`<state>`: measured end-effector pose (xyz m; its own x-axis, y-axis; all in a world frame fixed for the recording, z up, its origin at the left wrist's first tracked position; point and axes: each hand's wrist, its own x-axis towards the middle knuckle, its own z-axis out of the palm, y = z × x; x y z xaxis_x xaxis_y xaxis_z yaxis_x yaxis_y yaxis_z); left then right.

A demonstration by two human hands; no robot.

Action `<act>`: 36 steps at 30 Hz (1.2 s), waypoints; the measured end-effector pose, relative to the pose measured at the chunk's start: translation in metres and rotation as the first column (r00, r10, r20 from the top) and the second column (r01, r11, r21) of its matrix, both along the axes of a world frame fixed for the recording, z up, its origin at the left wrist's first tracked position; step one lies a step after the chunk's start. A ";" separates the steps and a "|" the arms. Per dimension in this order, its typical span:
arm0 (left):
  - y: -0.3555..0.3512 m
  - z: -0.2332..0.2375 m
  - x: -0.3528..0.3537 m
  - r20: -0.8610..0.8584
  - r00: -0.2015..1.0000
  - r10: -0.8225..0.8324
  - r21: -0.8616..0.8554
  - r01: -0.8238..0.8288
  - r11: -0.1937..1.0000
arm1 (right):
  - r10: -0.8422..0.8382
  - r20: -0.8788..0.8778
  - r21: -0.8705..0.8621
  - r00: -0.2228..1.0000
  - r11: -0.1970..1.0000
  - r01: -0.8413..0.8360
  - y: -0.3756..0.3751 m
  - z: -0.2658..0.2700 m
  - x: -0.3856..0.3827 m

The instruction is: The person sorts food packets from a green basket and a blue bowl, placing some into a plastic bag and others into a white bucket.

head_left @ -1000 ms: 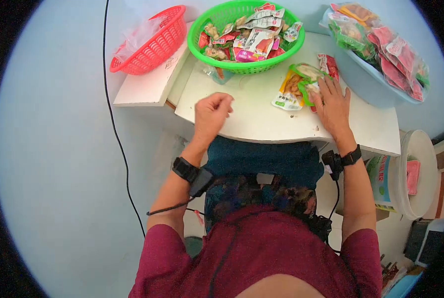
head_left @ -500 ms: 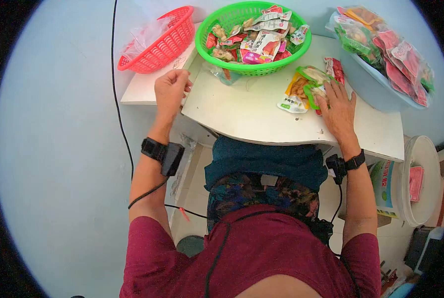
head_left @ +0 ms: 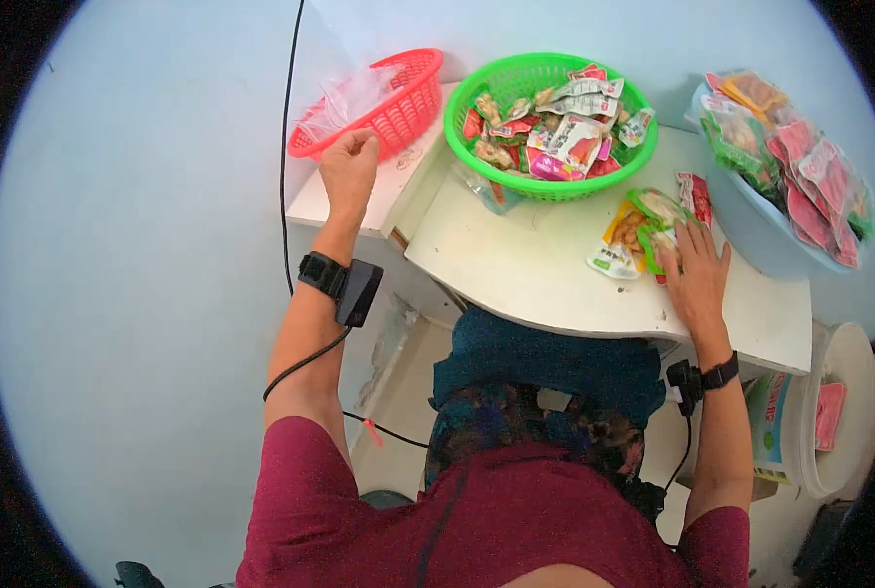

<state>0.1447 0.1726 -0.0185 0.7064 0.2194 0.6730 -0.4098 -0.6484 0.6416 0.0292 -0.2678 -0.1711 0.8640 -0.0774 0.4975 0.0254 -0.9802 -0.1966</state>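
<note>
My left hand [head_left: 348,174] is raised just in front of the red basket [head_left: 413,116], its fingers curled; whether something small is between them is hidden. Clear plastic bags [head_left: 347,102] lie in that basket. My right hand [head_left: 695,274] rests with spread fingers on several food packets at the table's right part. Among these are a yellow and white packet [head_left: 618,243], a green-edged packet [head_left: 661,208] and a red packet [head_left: 694,196] just beyond my fingertips.
A green basket [head_left: 550,192] full of small packets stands at the table's back, with a clear bag [head_left: 489,190] by its base. A blue basin [head_left: 751,218] heaped with packets is at the right. Below the table's right edge, a white bucket [head_left: 808,441] holds a red packet.
The view has shifted, so the table sits lower and further right. My left hand has moved closer to the red basket. My right hand stays on the packets.
</note>
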 end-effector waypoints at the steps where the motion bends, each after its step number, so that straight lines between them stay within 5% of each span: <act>1: 0.004 0.005 0.005 0.016 0.998 0.057 0.035 -0.058 0.998 | 0.005 0.000 -0.004 1.000 1.000 -0.005 0.000 0.001 0.000; 4: 0.032 0.012 0.041 0.191 0.963 0.190 0.205 -0.228 0.952 | 0.016 0.001 -0.012 1.000 1.000 -0.016 -0.001 0.003 -0.001; 7: 0.043 0.026 0.057 0.130 0.917 0.378 0.254 -0.399 0.881 | 0.019 0.006 -0.012 1.000 1.000 -0.019 -0.001 0.002 -0.001; 10: 0.063 0.036 0.081 -0.026 0.915 0.403 0.335 -0.372 0.866 | 0.016 0.008 -0.012 1.000 1.000 -0.016 0.000 0.001 -0.001; 16: 0.071 0.038 0.111 0.001 0.845 0.535 0.335 -0.505 0.796 | 0.017 -0.019 -0.013 1.000 1.000 -0.017 -0.002 0.000 0.001; 19: 0.092 0.033 0.137 -0.148 0.814 0.562 0.329 -0.495 0.804 | 0.018 -0.001 -0.002 1.000 1.000 -0.018 -0.001 0.001 -0.001; 25: 0.079 0.037 0.122 -0.156 0.836 0.527 0.452 -0.414 0.790 | 0.026 0.021 -0.014 0.999 1.000 -0.026 0.000 -0.001 0.000; 28: 0.080 0.030 0.127 0.161 0.851 0.500 0.379 -0.521 0.764 | 0.018 -0.005 -0.001 1.000 1.000 -0.018 0.000 0.001 0.000; 31: 0.056 0.040 0.107 0.389 0.881 0.268 0.271 -0.388 0.881 | 0.024 -0.005 0.015 1.000 1.000 -0.024 0.000 0.003 -0.001; 36: -0.009 0.064 0.024 0.409 0.910 0.063 0.041 -0.087 0.995 | 0.009 -0.036 0.013 0.999 1.000 -0.008 0.001 0.005 -0.002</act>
